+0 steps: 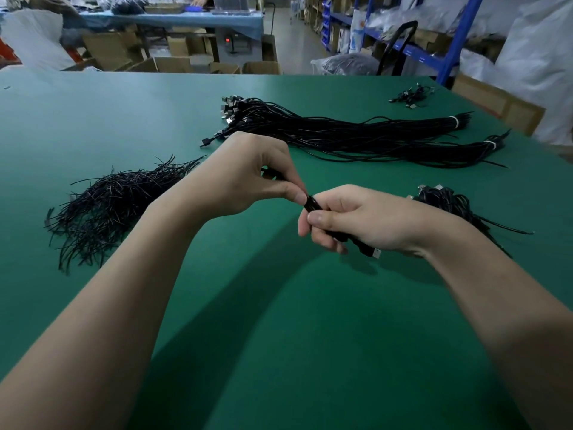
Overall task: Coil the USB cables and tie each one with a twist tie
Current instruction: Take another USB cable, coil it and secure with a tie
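black cable (pixel 312 205), coiled, held over a green table (pixel 279 352) at frame centre. right hand (pixel 366 221) curls round it; left hand (pixel 248 176) pinches its upper end.

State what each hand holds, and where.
Both hold one coiled USB cable: right hand grips its middle, left hand pinches its upper end.

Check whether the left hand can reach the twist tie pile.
Probably yes: the twist tie pile lies just beside the left hand, nothing between; its fingers pinch the coiled cable, so they must let go first.
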{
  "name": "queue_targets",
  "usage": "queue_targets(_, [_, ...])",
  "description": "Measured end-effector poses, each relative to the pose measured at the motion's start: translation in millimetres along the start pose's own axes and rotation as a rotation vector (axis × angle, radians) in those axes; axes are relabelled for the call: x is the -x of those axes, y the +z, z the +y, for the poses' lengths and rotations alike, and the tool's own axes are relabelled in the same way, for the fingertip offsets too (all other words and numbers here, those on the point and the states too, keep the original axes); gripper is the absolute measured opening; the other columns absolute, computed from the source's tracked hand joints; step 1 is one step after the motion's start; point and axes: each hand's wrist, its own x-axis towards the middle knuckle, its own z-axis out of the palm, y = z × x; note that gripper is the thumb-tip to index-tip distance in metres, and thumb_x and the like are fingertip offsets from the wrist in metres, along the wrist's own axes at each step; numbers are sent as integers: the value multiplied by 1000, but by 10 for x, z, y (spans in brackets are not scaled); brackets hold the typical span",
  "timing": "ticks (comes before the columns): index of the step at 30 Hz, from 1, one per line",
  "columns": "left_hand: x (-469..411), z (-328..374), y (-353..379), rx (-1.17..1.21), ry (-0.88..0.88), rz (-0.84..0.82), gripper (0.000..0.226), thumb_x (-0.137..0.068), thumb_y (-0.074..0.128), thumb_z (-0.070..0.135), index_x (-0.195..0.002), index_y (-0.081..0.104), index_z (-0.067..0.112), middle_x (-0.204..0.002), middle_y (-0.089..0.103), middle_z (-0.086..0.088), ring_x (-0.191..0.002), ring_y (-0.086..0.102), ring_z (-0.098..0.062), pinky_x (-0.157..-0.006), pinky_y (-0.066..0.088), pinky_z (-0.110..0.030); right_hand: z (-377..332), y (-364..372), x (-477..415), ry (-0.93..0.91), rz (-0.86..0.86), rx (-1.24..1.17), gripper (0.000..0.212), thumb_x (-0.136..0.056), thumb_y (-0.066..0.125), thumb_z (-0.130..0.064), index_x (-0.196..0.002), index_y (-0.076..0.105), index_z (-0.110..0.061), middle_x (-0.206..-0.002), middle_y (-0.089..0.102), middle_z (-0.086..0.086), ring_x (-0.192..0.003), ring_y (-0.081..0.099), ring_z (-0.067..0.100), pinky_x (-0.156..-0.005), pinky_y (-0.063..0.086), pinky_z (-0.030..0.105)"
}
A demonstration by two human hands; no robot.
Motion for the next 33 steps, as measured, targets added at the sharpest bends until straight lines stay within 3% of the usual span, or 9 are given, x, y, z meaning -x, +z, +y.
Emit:
queue_targets(4, [10, 15, 50, 56, -12, 36, 14, -78, 81, 33, -86, 81, 21, -82, 71, 2, -77, 65, -14, -74, 51, -33, 83, 59, 66, -17, 65, -135, 28, -110, 37, -12, -95, 60, -6, -60, 43, -7, -54, 37, 8, -54, 32, 18])
queue_targets(9, [-4, 142, 227, -228, 91, -118, 29, -89, 73, 40, -116, 76, 31, -104, 75, 11, -96, 65, -13, -89, 49, -37, 279, 117, 193, 20, 80, -256, 27, -109, 38, -13, -94, 59, -4, -59, 40, -8, -53, 33, 7, -52, 30, 17])
queue_targets(12, [115, 167, 350, -271, 91, -151, 21, -93, 68, 42, -110, 77, 34, -91, 74, 11, -89, 64, -15, -85, 48, -41, 367, 154, 262, 63, 8, -342, 27, -109, 40, -14, -93, 60, -6, -61, 40, -6, -54, 34, 8, -52, 31, 16])
queue_targets(15, [284, 143, 455, -278, 37, -155, 16, -95, 66, 43, -106, 75, 36, -85, 70, 12, -85, 62, -10, -82, 49, -39, 393, 200, 292, 89, -44, -226, 26, -108, 43, -16, -95, 64, -6, -63, 48, -4, -58, 41, 12, -54, 36, 18])
queue_targets(21, [601, 44, 604, -239, 2, -55, 25, -95, 57, 48, -108, 75, 35, -92, 71, 15, -83, 61, -4, -70, 53, -33, 357, 356, 240, 97, 7, -67, 24, -107, 45, -10, -101, 66, 0, -69, 69, 5, -60, 61, 17, -58, 49, 26])
queue_targets(25, [710, -42, 624, -226, -22, -16, 23, -95, 59, 50, -99, 77, 36, -87, 72, 18, -76, 62, 0, -64, 46, -19, 356, 428, 197, 38, 208, 98, 14, -102, 55, -13, -93, 66, -11, -73, 74, 1, -58, 65, 13, -57, 51, 23])
queue_targets(27, [758, -84, 654, -151, -74, -17, 22, -93, 62, 48, -93, 77, 33, -82, 71, 22, -68, 59, 2, -61, 38, -11, 339, 465, 185, -8, 293, 265, 10, -100, 59, -18, -91, 64, -19, -71, 72, -4, -58, 64, 8, -57, 50, 20])
queue_targets(31, [805, -125, 690, 245, -269, -105, 12, -93, 71, 40, -87, 74, 30, -77, 69, 18, -58, 53, -10, -55, 42, -21, 329, 495, 205, -79, 270, 399, 8, -100, 59, -24, -94, 64, -22, -69, 66, -7, -66, 62, 11, -65, 52, 32])
queue_targets(33, [800, -121, 686, 389, -308, -131, 12, -93, 71, 38, -87, 75, 29, -75, 68, 15, -61, 52, -3, -57, 40, -17, 319, 474, 224, -135, 293, 464, 7, -101, 59, -27, -96, 63, -24, -71, 64, -10, -71, 60, 11, -69, 50, 34])
